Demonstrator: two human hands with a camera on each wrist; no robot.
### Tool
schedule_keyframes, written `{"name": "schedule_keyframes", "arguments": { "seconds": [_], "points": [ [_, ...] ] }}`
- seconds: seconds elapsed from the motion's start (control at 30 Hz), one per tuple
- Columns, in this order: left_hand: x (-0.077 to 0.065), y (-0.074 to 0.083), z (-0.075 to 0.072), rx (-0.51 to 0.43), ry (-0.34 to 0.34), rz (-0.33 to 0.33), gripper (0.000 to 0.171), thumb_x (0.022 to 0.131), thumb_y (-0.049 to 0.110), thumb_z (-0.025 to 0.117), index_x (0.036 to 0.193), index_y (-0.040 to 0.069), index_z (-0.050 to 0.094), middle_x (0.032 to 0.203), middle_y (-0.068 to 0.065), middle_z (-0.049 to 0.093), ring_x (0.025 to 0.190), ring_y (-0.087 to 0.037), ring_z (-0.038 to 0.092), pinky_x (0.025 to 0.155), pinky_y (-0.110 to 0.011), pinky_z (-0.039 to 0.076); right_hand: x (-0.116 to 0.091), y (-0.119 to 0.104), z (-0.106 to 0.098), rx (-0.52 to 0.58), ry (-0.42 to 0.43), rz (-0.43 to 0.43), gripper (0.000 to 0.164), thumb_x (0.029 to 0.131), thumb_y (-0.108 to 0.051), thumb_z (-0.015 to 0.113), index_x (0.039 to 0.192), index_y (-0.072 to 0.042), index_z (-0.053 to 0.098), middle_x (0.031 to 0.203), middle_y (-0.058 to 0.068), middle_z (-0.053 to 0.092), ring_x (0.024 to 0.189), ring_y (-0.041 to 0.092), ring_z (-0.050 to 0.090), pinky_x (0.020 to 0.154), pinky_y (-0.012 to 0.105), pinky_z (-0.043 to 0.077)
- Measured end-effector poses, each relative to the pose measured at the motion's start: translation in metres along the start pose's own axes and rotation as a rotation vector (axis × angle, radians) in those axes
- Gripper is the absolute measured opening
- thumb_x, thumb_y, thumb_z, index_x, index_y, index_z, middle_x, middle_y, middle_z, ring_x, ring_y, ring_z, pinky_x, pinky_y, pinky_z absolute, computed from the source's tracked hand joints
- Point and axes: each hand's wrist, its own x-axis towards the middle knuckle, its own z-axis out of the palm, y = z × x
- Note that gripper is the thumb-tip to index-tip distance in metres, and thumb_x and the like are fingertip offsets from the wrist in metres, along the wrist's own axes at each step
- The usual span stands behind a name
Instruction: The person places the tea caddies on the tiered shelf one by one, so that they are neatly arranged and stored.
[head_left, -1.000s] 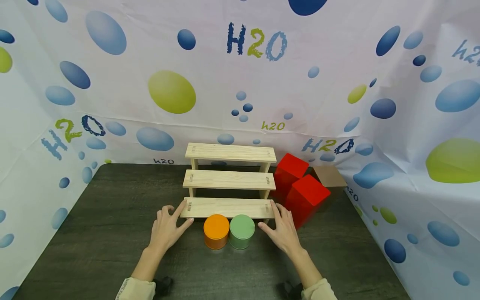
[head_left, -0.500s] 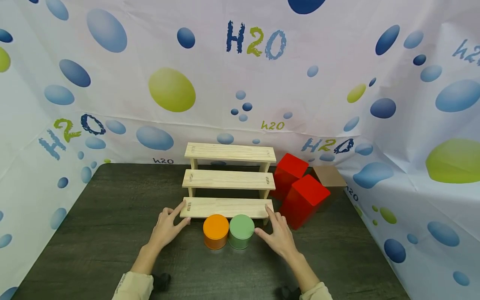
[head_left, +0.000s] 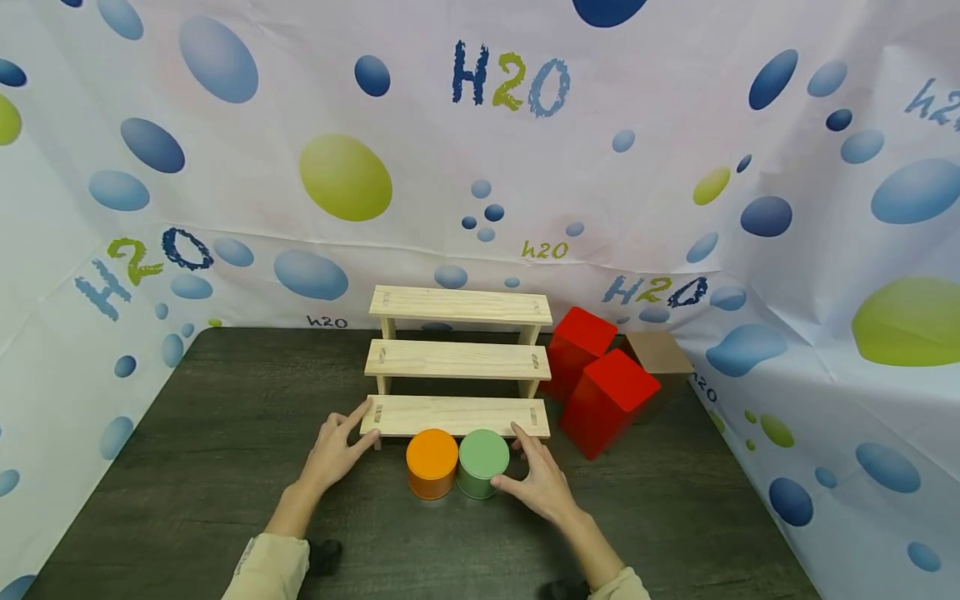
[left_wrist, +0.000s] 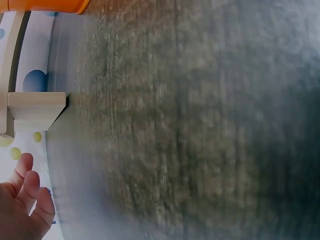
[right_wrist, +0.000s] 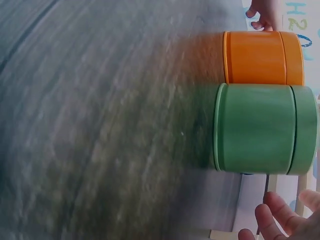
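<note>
A three-step wooden stand (head_left: 457, 360) stands on the dark table, its lowest step (head_left: 450, 415) nearest me. In front of that step, a green lidded tin (head_left: 483, 464) and an orange lidded tin (head_left: 432, 464) stand upright side by side. At the left end of the lowest step is my left hand (head_left: 328, 457), index finger and thumb spread around its corner. My right hand (head_left: 542, 485) is beside the green tin, thumb by its front right and index finger behind its right side. In the right wrist view, my fingers (right_wrist: 281, 212) show a gap from the green tin (right_wrist: 256, 129).
Two red boxes (head_left: 609, 404) and a brown cardboard box (head_left: 662, 353) stand right of the stand. A patterned sheet (head_left: 480, 150) hangs behind and around the table (head_left: 247, 400).
My right hand has moved left from the right end of the lowest step to the green tin. My left hand stays almost where it was at the left end.
</note>
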Motion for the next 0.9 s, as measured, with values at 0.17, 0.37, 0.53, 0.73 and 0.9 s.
{"name": "schedule_keyframes", "arguments": {
  "seconds": [0.17,0.37,0.53,0.73,0.9],
  "points": [
    [0.003,0.002,0.0,0.023,-0.027,-0.007,0.065,0.09,0.049,0.049,0.143,0.015,0.033,0.106,-0.019,0.041,0.094,-0.033,0.041,0.058,-0.037,0.036,-0.001,0.002,0.007,0.041,-0.007,-0.005,0.09,0.069,-0.046,0.076,0.141,-0.01,0.035,0.115,0.007,0.051,0.103,0.028,0.05,0.074,0.045,0.042],
    [0.006,0.002,0.002,0.024,-0.023,-0.012,0.064,0.09,0.048,0.05,0.143,0.016,0.033,0.109,-0.022,0.041,0.096,-0.034,0.043,0.058,-0.038,0.038,-0.001,0.004,0.015,0.107,-0.033,-0.01,0.091,0.07,-0.043,0.077,0.142,-0.009,0.031,0.131,0.013,0.045,0.11,0.03,0.048,0.082,0.053,0.04],
    [0.008,0.001,0.003,-0.003,-0.016,-0.007,0.065,0.09,0.046,0.052,0.142,0.014,0.034,0.11,-0.023,0.043,0.092,-0.032,0.043,0.06,-0.039,0.038,0.0,0.005,0.022,0.188,-0.055,-0.013,0.091,0.072,-0.037,0.077,0.143,-0.007,0.028,0.14,0.018,0.034,0.122,0.037,0.039,0.091,0.058,0.034],
    [0.009,0.0,0.004,-0.019,-0.014,0.001,0.065,0.089,0.043,0.055,0.142,0.012,0.034,0.107,-0.023,0.043,0.087,-0.03,0.042,0.061,-0.038,0.037,0.0,0.005,0.026,0.26,-0.063,-0.007,0.092,0.071,-0.032,0.078,0.143,-0.007,0.026,0.136,0.021,0.036,0.121,0.038,0.039,0.092,0.059,0.032],
    [0.01,0.0,0.004,-0.025,-0.015,-0.001,0.065,0.088,0.041,0.057,0.141,0.01,0.035,0.104,-0.024,0.042,0.084,-0.029,0.041,0.059,-0.036,0.036,0.001,0.005,0.028,0.294,-0.061,-0.016,0.092,0.07,-0.029,0.079,0.142,-0.006,0.027,0.137,0.019,0.035,0.12,0.035,0.04,0.092,0.058,0.032]
  ]
}}
